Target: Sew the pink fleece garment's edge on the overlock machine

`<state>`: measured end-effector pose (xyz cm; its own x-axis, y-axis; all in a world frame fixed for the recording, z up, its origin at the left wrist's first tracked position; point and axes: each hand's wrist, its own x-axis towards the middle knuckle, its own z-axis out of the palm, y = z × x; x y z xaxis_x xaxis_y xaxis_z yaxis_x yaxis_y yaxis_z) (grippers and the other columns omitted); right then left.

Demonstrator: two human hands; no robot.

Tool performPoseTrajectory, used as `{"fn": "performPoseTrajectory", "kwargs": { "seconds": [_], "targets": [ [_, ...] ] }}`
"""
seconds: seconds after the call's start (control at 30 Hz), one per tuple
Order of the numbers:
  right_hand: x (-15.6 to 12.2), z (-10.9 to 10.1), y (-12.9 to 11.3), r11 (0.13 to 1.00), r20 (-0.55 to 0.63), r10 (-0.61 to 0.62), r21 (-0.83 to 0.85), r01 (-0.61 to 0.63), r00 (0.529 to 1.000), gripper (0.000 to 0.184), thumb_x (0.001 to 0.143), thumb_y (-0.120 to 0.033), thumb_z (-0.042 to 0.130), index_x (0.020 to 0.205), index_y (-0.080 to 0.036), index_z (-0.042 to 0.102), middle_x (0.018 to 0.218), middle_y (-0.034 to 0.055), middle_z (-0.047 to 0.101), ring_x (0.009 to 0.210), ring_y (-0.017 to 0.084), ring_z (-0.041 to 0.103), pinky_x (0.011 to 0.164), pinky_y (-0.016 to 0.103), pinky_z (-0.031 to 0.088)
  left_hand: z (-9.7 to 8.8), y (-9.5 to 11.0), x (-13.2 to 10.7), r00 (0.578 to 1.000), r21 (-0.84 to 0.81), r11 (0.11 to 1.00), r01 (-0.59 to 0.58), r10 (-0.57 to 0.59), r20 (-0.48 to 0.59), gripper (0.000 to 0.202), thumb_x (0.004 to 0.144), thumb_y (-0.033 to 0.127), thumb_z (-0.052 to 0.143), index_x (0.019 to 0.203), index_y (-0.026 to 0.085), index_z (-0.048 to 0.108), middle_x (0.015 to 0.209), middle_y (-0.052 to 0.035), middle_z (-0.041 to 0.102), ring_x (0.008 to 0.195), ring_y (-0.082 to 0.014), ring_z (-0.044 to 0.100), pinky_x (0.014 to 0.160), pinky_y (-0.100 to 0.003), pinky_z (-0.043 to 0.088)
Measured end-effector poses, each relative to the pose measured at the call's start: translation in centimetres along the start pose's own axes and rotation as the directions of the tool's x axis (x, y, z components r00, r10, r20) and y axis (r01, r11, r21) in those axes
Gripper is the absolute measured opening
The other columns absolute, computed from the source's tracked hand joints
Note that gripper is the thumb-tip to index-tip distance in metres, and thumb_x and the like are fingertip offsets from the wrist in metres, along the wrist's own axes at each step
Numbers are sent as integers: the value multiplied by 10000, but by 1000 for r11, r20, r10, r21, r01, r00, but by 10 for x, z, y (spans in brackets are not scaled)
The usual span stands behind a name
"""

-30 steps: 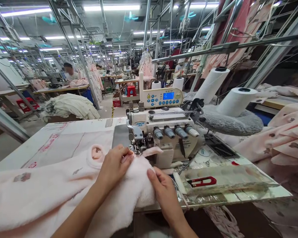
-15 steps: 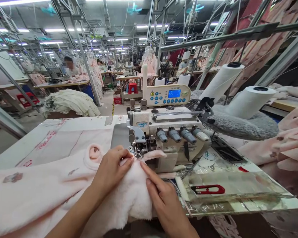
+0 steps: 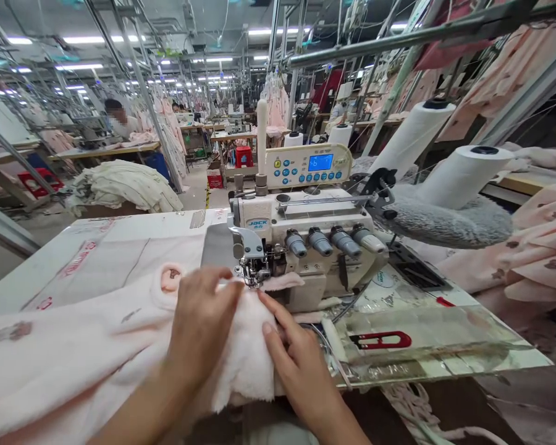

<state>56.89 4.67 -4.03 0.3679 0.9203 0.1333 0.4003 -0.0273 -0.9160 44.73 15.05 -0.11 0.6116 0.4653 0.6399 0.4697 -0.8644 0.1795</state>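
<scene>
Head view showed pink fleece (image 3: 97,346) spread on the table (image 3: 120,238), its long axis running from far left of the overlock machine (image 3: 306,241) to the presser foot (image 3: 252,272) at the machine's front left. The left hand (image 3: 201,321) lay flat, palm down, pressing the fleece just before the foot, fingertips almost touching it. The right hand (image 3: 296,364) rested beside it, nearer the machine's front, fingers extended on the fleece edge, gripping nothing. Red snips (image 3: 380,340) lay right of the machine under clear plastic. Behind it stood white rolls (image 3: 412,136) and rows of workstations under strip lights.
</scene>
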Motion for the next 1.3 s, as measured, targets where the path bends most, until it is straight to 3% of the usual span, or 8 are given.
{"fn": "performPoseTrajectory", "kwargs": {
  "seconds": [0.07,0.17,0.33,0.6,0.8,1.1,1.2,1.3],
  "targets": [
    [-4,5,5,977,19,86,193,-88,996,494,889,-413,401,1341,-234,313,597,-30,562,487,128,450,466,212,339,2,12,-14,991,75,990,-115,120,-55,241,870,134,401,995,131,607,984,-94,589,921,-208,495,790,-332,383],
    [-8,13,13,862,52,189,470,-191,981,656,832,-505,502,1340,-228,194,568,-60,514,513,128,477,485,203,360,7,22,-26,986,122,979,-164,164,14,318,858,123,394,1136,97,545,1023,-112,577,947,-227,478,787,-344,394],
    [-5,18,15,691,129,256,669,-274,958,687,698,-566,651,1150,-176,310,554,-47,548,454,92,438,438,168,321,9,20,-22,987,136,983,-122,106,123,380,812,121,466,1183,169,532,1038,-83,562,926,-236,460,754,-366,405],
    [1,20,11,614,120,233,751,-242,965,639,706,-506,688,1116,-181,322,534,-56,563,445,80,453,441,157,337,4,16,-16,977,148,975,-164,140,162,447,771,56,453,1194,175,536,1071,-100,550,941,-247,433,757,-374,420],
    [4,20,10,581,182,206,768,-270,962,737,706,-493,694,1212,-142,288,558,-26,591,453,110,485,465,202,352,4,12,-22,973,77,988,-131,113,201,464,774,67,460,1205,225,527,1141,-98,502,1030,-252,413,843,-391,421],
    [7,23,7,587,78,194,790,-180,978,548,728,-476,681,1069,-217,339,578,-41,588,498,126,529,470,183,383,2,8,-16,969,44,991,-127,115,218,470,786,72,431,1217,238,519,1158,-111,490,1072,-241,428,879,-403,445],
    [0,19,8,606,92,193,772,-192,977,538,752,-489,652,1098,-230,333,624,-43,588,523,123,526,494,192,390,-7,13,-28,973,-18,990,-143,144,180,450,810,68,386,1204,245,514,1205,-98,479,1132,-229,408,914,-399,418],
    [-15,14,12,664,137,168,716,-215,976,446,812,-501,574,1106,-226,381,761,-9,602,660,142,551,630,243,436,-8,22,-56,992,-45,994,-104,107,65,380,830,122,442,1196,213,495,1170,-86,522,1122,-225,425,940,-381,370]
  ]
}}
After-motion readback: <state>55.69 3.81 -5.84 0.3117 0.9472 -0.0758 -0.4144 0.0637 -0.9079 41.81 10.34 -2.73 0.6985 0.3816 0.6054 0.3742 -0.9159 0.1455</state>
